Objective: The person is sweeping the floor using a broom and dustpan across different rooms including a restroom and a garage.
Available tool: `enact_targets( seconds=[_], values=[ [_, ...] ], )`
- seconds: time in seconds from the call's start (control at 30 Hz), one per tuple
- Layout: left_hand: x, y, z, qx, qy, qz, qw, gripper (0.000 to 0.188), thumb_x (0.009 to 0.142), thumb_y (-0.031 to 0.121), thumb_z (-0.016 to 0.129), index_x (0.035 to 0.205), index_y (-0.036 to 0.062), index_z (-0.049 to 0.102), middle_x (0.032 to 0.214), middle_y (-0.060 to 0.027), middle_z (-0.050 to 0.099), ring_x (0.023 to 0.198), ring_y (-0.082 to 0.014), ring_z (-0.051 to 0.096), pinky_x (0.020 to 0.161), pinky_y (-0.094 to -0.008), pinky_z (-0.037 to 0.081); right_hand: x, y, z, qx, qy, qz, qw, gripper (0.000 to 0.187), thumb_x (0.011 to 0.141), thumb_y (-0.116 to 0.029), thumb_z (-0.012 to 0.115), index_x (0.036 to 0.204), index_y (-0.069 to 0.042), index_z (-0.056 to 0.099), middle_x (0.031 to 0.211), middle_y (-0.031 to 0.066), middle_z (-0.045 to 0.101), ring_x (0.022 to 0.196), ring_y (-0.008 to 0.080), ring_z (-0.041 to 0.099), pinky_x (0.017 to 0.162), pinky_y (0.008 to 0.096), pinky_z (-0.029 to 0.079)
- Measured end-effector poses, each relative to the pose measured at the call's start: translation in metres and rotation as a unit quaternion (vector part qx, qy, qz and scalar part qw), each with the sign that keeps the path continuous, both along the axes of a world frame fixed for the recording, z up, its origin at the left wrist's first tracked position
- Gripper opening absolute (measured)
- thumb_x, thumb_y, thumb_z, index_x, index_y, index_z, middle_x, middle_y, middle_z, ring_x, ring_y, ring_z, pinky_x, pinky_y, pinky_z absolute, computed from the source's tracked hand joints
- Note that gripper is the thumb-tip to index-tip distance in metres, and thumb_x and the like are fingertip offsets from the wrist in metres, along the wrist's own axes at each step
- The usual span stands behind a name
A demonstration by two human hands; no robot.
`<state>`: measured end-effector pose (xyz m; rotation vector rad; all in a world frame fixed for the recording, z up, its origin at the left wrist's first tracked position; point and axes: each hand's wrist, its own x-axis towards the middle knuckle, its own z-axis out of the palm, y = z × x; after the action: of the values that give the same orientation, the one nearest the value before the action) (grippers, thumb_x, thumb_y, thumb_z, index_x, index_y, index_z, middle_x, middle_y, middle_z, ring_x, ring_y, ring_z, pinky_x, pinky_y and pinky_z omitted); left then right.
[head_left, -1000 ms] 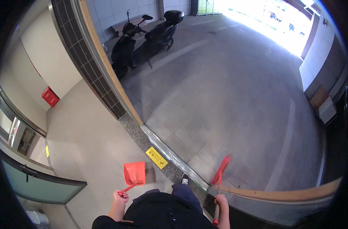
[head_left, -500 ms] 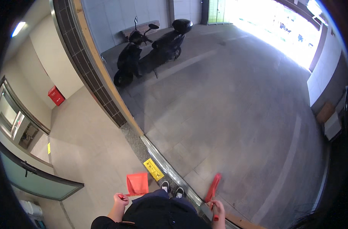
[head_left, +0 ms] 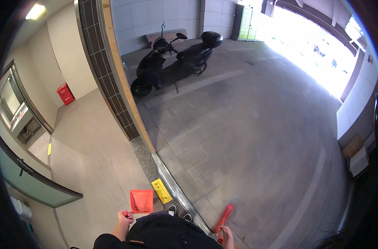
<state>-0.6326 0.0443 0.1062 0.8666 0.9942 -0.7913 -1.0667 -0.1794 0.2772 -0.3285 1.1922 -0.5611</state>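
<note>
Gripping in left hand (head_left: 125, 216) a red dustpan (head_left: 141, 201), in right hand (head_left: 226, 235) a red brush (head_left: 224, 216).
In the head view, closed round each — dustpan over tan floor (head_left: 93, 166), brush past the metal sill (head_left: 178, 195), over grey paving (head_left: 255, 157); contact unclear. Best, probably, to hold the dustpan level and lift the brush clear of the sill; mind the yellow sign (head_left: 161, 191) and shoes (head_left: 172, 211) between. Farther off: black scooter (head_left: 149, 72), red bin (head_left: 65, 94).

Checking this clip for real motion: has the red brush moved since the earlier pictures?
Yes. Judged against the nearer yellow floor label, the red brush in the right hand now sits lower, closer to the view's bottom edge.
</note>
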Motion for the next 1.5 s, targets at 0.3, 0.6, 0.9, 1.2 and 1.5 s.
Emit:
enact_targets(
  seconds=[0.3,0.6,0.9,1.2,1.5],
  values=[
    [-0.002,0.022,0.006,0.015,-0.004,0.016,1.000,0.015,0.056,0.015,0.043,0.051,0.0140,0.030,0.046,0.0009,0.030,0.036,-0.0106,0.032,0.032,-0.0195,0.022,0.008,-0.016,-0.124,-0.046,-0.146,-0.043,0.987,0.009,0.079,-0.011,0.045,0.080,-0.003,0.048,0.075,0.0066,0.049,0.067,0.0166,0.052,0.052,0.0286,0.042],
    [0.002,0.025,-0.001,0.061,-0.023,0.005,0.998,0.019,0.057,0.015,0.041,0.045,0.0146,0.026,0.041,0.0021,0.026,0.034,-0.0098,0.029,0.032,-0.0192,0.021,-0.007,0.001,-0.141,-0.065,-0.078,-0.018,0.995,0.014,0.080,-0.015,0.044,0.085,-0.003,0.049,0.079,0.0052,0.050,0.079,0.0156,0.049,0.069,0.0258,0.038],
    [0.021,0.014,-0.026,0.033,-0.035,-0.033,0.998,0.019,0.056,0.015,0.041,0.046,0.0143,0.025,0.043,0.0007,0.027,0.035,-0.0121,0.028,0.033,-0.0216,0.020,-0.011,-0.003,-0.162,-0.076,-0.070,-0.101,0.989,0.014,0.078,-0.014,0.046,0.084,-0.003,0.051,0.077,0.0059,0.051,0.077,0.0155,0.049,0.071,0.0260,0.037],
    [0.018,0.048,-0.053,0.200,-0.575,-0.559,0.563,0.022,0.064,0.025,0.045,0.049,0.0143,0.033,0.047,-0.0007,0.034,0.039,-0.0177,0.031,0.037,-0.0297,0.023,-0.026,-0.013,-0.271,-0.016,-0.003,-0.117,0.993,0.009,0.072,-0.018,0.052,0.073,-0.009,0.052,0.062,0.0029,0.053,0.053,0.0161,0.050,0.045,0.0314,0.038],
    [0.051,-0.022,-0.082,0.057,-0.392,-0.432,0.810,0.021,0.061,0.021,0.044,0.048,0.0139,0.029,0.045,-0.0005,0.030,0.037,-0.0158,0.029,0.034,-0.0269,0.021,-0.019,-0.007,-0.202,0.002,-0.043,-0.187,0.982,0.006,0.072,-0.010,0.053,0.075,-0.007,0.048,0.061,0.0047,0.051,0.057,0.0156,0.051,0.050,0.0302,0.041]
  ],
)
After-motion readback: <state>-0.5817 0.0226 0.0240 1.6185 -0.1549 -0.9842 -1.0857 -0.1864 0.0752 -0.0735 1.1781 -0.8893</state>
